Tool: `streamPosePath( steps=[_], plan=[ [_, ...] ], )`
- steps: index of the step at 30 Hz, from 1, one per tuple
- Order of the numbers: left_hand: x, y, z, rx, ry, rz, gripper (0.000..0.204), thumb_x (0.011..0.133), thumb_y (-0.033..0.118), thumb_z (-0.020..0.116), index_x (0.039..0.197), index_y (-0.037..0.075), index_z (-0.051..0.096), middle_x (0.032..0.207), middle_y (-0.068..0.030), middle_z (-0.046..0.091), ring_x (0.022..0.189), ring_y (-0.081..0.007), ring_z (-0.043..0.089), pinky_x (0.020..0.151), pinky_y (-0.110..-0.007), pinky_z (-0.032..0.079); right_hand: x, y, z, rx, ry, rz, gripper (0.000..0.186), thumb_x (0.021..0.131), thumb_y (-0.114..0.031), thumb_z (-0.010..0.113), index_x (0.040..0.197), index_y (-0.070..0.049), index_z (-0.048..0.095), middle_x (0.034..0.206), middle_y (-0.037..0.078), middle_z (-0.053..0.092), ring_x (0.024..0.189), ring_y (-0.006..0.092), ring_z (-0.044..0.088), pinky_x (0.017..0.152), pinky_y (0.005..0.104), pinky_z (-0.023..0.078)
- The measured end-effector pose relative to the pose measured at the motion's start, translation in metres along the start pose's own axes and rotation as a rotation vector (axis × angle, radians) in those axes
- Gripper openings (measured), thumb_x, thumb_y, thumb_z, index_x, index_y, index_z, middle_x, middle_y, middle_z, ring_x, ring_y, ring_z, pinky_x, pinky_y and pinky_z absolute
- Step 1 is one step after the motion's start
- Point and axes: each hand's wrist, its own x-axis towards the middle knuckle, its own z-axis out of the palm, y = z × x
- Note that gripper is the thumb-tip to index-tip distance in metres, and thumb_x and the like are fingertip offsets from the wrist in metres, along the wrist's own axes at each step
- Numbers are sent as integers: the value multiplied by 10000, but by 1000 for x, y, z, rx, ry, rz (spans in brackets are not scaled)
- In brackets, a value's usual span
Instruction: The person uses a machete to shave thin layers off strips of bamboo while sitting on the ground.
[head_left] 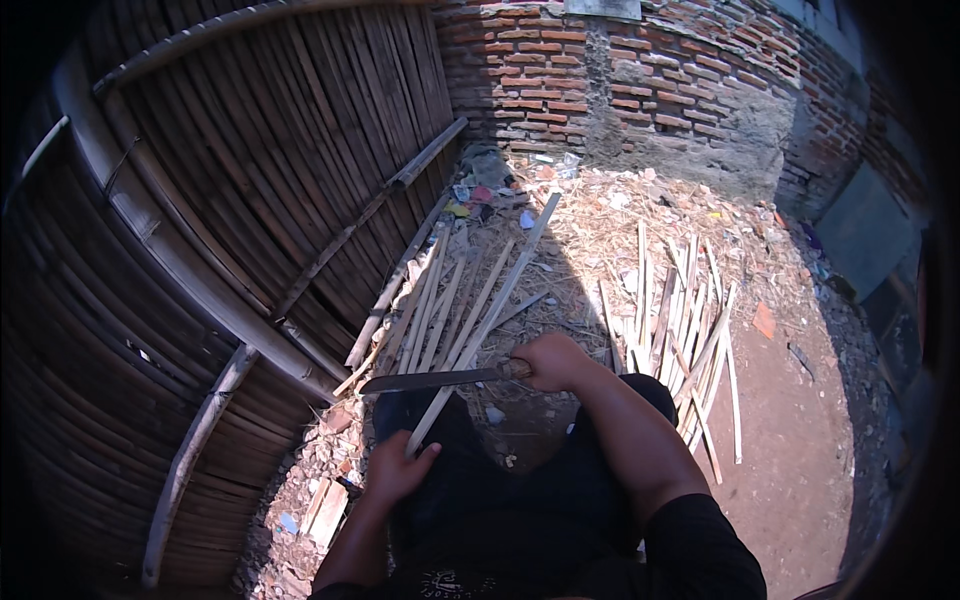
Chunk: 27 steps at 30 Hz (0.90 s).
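While a pale emblem with lettering (455, 583) shows on the dark shirt (540, 545) just behind the grips, bare brown earth (790, 500) spreads to their right, turning farther ahead into sunlit ground strewn with straw (600, 215) and scraps of litter. Well beyond both grips rises a weathered brick wall (690, 85), its mortar and plaster patchy; to their left runs a dark slatted wall (300, 150) braced by rough poles (200, 270), with sunlit rubble (290, 540) along its foot. The left grip (402, 468) is closed round the near end of a pale wooden slat (487, 316), which stretches away ahead of it, leaning to the right. The right grip (552, 362), ahead and to the right of the left one, is wrapped round the handle of a machete (425, 381); its blade points left and crosses over the slat just ahead of the left grip, though whether the edge touches cannot be told. More loose slats (440, 300) lie ahead of the left grip, and a larger heap of strips (690, 310) sprawls to the right of the right grip.
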Motion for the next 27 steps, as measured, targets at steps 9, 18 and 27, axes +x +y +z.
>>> streamPosePath(
  steps=[9,18,27],
  plan=[
    [0,10,-5,118,-26,-3,475,887,501,797,932,41,687,682,-142,665,682,-368,709,642,-462,548,-8,46,-15,163,253,467,377,848,-336,767,1149,-112,739,1021,213,740,1018,411,709,888,524,560],
    [3,7,-4,25,-26,-17,471,883,493,807,912,40,682,683,-140,663,672,-347,704,643,-449,545,-7,37,-4,248,179,337,356,818,-323,788,1078,-91,716,972,207,743,981,426,708,873,535,555],
    [1,6,-4,117,-1,19,470,898,491,792,938,38,669,700,-148,675,680,-370,707,637,-465,548,1,5,-2,15,-24,23,309,781,-279,756,1050,-132,715,948,170,745,944,420,712,853,542,557]
  ],
)
